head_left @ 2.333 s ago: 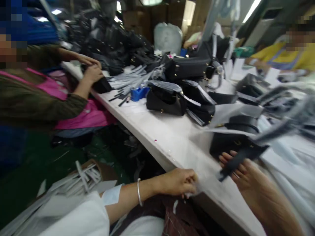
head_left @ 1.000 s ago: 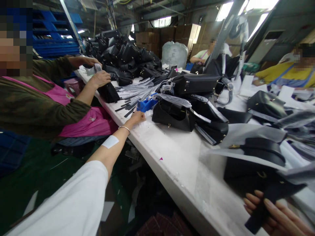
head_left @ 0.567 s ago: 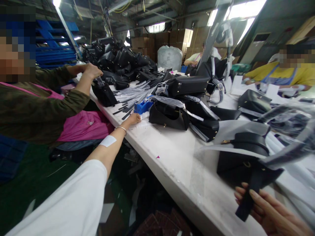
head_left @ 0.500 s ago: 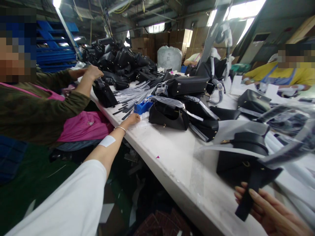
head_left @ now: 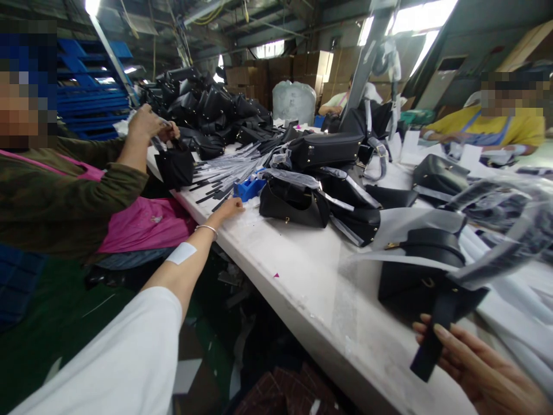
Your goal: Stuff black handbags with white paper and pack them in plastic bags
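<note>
My right hand (head_left: 479,363) pinches a black leather strap (head_left: 427,354) between thumb and fingers at the lower right. The strap hangs from a black handbag (head_left: 404,285) with gold fittings, standing on the table just beyond, its handle wrapped in clear plastic. Stretched far forward, my left hand (head_left: 231,208) has its fingers closed at the table's left edge. It is beside small white pieces (head_left: 250,206) and a small blue box (head_left: 248,189); anything inside its fingers is too small to make out. An open black handbag (head_left: 294,203) lies right of the box.
The white table (head_left: 302,282) runs away from me. Black straps (head_left: 228,167) and a heap of black bags (head_left: 203,106) cover its far end. A co-worker in a camouflage sleeve (head_left: 86,190) handles a bag (head_left: 175,167) at the left; another wears yellow (head_left: 466,124).
The co-worker at the left has shifted their hands and bag slightly left. My view has turned slightly; both my hands keep nearly the same place and grip.
</note>
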Motion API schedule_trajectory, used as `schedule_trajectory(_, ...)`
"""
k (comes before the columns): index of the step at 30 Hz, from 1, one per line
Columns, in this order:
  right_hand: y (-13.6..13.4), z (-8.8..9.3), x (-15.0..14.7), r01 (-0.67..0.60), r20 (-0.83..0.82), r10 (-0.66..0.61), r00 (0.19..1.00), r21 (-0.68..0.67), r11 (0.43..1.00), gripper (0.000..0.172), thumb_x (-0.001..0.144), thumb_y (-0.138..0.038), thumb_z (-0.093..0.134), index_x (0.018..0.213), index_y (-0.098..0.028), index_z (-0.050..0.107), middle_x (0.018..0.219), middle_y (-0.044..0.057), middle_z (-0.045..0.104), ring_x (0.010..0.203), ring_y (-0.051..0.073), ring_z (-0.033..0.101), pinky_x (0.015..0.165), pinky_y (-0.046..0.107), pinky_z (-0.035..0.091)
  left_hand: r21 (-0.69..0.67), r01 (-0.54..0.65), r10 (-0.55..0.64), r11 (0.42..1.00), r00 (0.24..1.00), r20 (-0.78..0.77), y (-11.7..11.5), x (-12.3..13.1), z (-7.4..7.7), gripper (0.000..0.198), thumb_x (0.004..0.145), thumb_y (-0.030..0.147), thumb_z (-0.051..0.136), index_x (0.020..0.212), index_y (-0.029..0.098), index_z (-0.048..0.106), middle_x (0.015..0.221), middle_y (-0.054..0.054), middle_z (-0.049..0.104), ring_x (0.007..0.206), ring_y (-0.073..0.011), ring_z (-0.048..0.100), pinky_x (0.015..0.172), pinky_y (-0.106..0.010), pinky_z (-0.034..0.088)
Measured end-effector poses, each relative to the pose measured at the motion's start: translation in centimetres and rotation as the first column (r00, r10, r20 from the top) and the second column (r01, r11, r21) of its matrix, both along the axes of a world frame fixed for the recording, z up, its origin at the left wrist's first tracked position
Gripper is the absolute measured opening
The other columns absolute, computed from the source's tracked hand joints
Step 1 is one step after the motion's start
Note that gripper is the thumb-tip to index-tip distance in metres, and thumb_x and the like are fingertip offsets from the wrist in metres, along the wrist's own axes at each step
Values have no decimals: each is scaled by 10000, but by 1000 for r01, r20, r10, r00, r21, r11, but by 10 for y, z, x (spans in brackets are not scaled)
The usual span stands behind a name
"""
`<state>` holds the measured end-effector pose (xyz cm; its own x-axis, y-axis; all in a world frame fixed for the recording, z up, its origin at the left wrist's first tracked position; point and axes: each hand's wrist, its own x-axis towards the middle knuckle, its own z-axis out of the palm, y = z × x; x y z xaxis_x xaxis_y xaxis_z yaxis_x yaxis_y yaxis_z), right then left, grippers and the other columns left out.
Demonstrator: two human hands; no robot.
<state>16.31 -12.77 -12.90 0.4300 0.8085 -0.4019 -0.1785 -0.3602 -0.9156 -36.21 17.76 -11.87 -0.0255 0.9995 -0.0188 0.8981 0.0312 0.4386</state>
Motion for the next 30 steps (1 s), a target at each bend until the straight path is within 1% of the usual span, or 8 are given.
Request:
schedule_trajectory(3, 1, 3, 3, -21, 41, 21, 999, -4, 1000, 534, 417, -489, 916, 831, -188, 763, 756, 68, 725, 565, 175, 628, 430, 210, 542, 149, -38, 30, 988, 998, 57, -11, 6, 18, 97, 848, 210, 649, 923, 149, 642, 809, -10, 649, 831, -173, 622, 752, -277, 483)
schedule_trajectory(5, 3, 12, 0, -64, 1, 64, 998, -32, 997, 513, 404, -479, 933, 783, -179, 759, 587, 19, 619, 446, 110, 488, 339, 193, 437, 216, -32, 8, 976, 994, 113, -21, 18, 30, 181, 827, 194, 625, 1005, 157, 629, 799, -2, 638, 806, -162, 606, 741, -260, 463)
schedule_trajectory(9, 3, 36, -15, -110, -126, 115, 985, 43, 993, 475, 503, -486, 921, 807, -158, 764, 532, -21, 514, 430, 71, 410, 328, 173, 359, 233, 116, -182, 966, 942, 282, -67, 78, 41, 340, 836, 290, 604, 1153, 165, 602, 829, 13, 644, 740, -122, 590, 714, -233, 474)
schedule_trajectory(12, 3, 48, -23, -88, -225, 112, 968, 114, 990, 446, 547, -440, 925, 843, -143, 772, 563, -15, 546, 448, 72, 461, 371, 179, 413, 122, 359, -350, 925, 686, 639, -125, 147, 29, 287, 780, 397, 690, 916, 146, 662, 758, 7, 643, 662, -109, 572, 654, -224, 475)
schedule_trajectory(15, 3, 53, -27, -51, -305, 90, 948, 134, 990, 416, 536, -391, 945, 822, -146, 770, 596, -12, 593, 455, 59, 492, 402, 170, 451, -6, 544, -319, 839, 502, 804, -184, 215, 8, 284, 778, 425, 694, 752, 146, 641, 651, 13, 620, 599, -101, 556, 616, -219, 470)
schedule_trajectory(17, 2, 54, -28, -37, -331, 85, 940, 148, 988, 407, 536, -379, 949, 820, -154, 764, 594, -20, 607, 462, 58, 511, 419, 164, 473, -65, 583, -253, 810, 447, 858, -212, 250, -4, 286, 778, 426, 689, 734, 149, 634, 635, 13, 620, 581, -101, 552, 603, -220, 464)
schedule_trajectory(21, 0, 53, -29, 6, -339, 60, 939, 190, 982, 360, 573, -363, 933, 789, -162, 726, 567, -32, 616, 469, 73, 558, 444, 167, 505, -128, 563, -158, 817, 431, 888, -241, 285, -18, 291, 778, 436, 678, 710, 156, 630, 625, 12, 616, 575, -108, 538, 595, -226, 444)
schedule_trajectory(30, 3, 43, -38, 88, -334, 8, 943, 272, 958, 376, 578, -382, 926, 768, -162, 688, 588, -35, 642, 476, 80, 597, 459, 174, 535, -116, 502, -205, 857, 539, 817, -263, 282, -22, 356, 878, 465, 549, 691, 166, 593, 594, 43, 492, 560, -95, 410, 549, -215, 334)
